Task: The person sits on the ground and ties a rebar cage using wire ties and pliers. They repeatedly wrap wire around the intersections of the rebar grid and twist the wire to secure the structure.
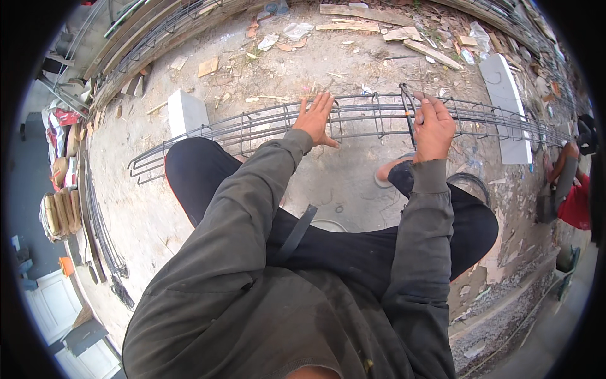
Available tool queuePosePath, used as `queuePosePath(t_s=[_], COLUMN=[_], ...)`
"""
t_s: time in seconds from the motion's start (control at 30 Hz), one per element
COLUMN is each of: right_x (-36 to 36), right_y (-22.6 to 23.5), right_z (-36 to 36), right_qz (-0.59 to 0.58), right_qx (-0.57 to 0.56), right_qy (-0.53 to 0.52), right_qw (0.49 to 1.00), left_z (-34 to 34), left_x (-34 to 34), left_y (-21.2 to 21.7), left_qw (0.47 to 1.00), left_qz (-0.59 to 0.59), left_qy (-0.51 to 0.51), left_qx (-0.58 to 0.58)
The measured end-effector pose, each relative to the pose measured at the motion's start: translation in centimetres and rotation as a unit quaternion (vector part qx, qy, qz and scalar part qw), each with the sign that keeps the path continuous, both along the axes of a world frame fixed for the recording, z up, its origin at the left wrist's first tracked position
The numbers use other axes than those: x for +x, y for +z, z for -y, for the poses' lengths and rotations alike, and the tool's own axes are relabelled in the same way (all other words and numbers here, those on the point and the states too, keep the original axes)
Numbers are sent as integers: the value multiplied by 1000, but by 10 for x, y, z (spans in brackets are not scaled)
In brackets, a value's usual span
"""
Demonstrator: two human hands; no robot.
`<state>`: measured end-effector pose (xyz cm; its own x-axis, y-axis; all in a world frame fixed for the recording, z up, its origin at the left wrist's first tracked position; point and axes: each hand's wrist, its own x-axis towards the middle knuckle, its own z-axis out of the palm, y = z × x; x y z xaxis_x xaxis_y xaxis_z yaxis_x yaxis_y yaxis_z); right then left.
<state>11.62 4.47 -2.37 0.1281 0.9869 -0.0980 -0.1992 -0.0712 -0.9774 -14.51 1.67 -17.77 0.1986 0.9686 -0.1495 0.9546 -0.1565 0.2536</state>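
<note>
Right hand curled, fingertips bunched, can't tell what's pinched; dark slim tool just left of it. Left hand spread over rebar cage, which runs beneath both hands. White block farther left, another farther right.

the ground is viewed steeply downward from head height through a fisheye lens; the torso is shown close at the lower edge, left hand and right hand farther off.
</note>
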Motion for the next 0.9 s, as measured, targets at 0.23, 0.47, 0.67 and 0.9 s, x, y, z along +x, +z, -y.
queuePosePath(t_s=[0.23,0.47,0.67,0.9], right_x=[-3,-42,-71,-71], right_y=[-36,-132,-124,-178], right_z=[-6,41,74,100], right_qz=[97,295,319,384], right_qx=[-21,-87,-162,-235], right_qy=[37,26,59,125], right_qw=[994,951,932,884], left_z=[5,10,29,5], left_x=[2,-14,-17,-2], left_y=[13,28,-3,-11], left_qw=[999,966,973,940], left_qz=[-35,169,129,237], left_qy=[16,197,184,182], left_qx=[30,8,-46,-164])
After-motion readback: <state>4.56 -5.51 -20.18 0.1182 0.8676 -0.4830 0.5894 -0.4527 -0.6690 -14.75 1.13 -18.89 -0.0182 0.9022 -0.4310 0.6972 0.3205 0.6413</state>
